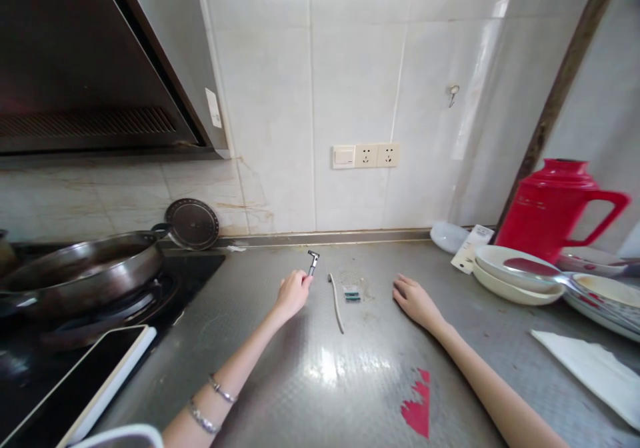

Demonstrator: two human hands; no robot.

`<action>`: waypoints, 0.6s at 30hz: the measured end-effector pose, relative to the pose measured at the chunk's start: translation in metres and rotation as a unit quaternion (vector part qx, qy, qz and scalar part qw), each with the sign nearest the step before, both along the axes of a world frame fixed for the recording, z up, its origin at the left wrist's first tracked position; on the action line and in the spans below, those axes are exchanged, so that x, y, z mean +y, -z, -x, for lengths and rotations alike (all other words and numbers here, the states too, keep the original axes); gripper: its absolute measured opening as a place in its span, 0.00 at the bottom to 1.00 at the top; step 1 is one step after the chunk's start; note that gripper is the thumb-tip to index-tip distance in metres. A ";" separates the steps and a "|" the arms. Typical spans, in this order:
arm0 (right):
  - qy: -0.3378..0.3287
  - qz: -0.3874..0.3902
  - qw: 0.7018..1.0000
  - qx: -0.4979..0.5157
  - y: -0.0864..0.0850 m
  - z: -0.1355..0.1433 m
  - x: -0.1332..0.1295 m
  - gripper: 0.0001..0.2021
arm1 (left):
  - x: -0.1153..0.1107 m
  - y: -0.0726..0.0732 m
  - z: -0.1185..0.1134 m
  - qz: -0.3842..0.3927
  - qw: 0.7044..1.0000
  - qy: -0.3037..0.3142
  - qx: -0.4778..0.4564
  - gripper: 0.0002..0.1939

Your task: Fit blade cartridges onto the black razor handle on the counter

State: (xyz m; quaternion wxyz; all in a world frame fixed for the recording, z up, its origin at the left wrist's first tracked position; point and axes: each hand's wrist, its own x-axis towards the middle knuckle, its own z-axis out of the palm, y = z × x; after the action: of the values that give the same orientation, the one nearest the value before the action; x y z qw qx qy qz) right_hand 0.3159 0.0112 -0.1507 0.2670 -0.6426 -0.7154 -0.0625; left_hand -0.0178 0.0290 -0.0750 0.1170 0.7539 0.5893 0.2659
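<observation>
My left hand (pixel 293 293) is closed around a small razor (pixel 313 263), its T-shaped dark and silver head pointing up and away from me. On the steel counter just right of that hand lies a thin, curved, whitish stick with a dark end (pixel 337 305). Beside the stick are two small teal-and-dark pieces, perhaps razor blade cartridges (pixel 353 297), with what looks like clear plastic packaging (pixel 361 283) around them. My right hand (pixel 416 299) rests on the counter to the right of these pieces, fingers loosely bent, and no object shows in it.
At left, a steel pan (pixel 85 278) sits on the black stove beside a phone-like device (pixel 85 388). Stacked bowls (pixel 520 285), a red thermos jug (pixel 547 211) and a white paper sheet (pixel 590 371) are at right. A torn red patch (pixel 417 408) marks the near counter.
</observation>
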 end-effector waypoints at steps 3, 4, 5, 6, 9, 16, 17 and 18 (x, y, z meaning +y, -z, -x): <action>-0.014 -0.052 0.995 0.085 -0.015 0.012 -0.003 0.17 | 0.006 -0.007 0.000 -0.017 0.999 0.026 -0.034 0.13; -0.020 -0.068 0.989 0.130 -0.023 0.020 -0.004 0.17 | 0.008 -0.009 -0.001 -0.024 0.998 0.040 -0.048 0.13; -0.024 -0.075 0.986 0.150 -0.031 0.031 -0.004 0.17 | 0.009 -0.011 -0.002 -0.033 0.996 0.055 -0.065 0.12; -0.032 -0.079 0.982 0.167 -0.040 0.044 -0.004 0.17 | 0.010 -0.013 -0.003 -0.040 0.993 0.070 -0.082 0.12; -0.100 -0.064 0.938 0.327 -0.067 0.089 -0.004 0.16 | 0.008 -0.015 -0.010 -0.056 0.985 0.103 -0.126 0.11; -0.156 0.004 0.817 0.555 -0.097 0.162 -0.007 0.20 | -0.002 -0.007 -0.024 -0.064 0.975 0.117 -0.178 0.10; -0.154 0.013 0.807 0.570 -0.097 0.167 -0.006 0.20 | -0.003 -0.005 -0.026 -0.059 0.974 0.119 -0.183 0.10; -0.156 0.021 0.802 0.577 -0.096 0.170 -0.005 0.20 | -0.002 -0.003 -0.027 -0.053 0.973 0.122 -0.187 0.11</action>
State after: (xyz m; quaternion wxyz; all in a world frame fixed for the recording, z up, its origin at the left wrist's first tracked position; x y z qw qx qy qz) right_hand 0.1454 0.0059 -0.0544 0.6232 -0.4452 -0.5209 0.3769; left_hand 0.0093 0.0267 -0.0721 0.2165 0.7621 0.4458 0.4167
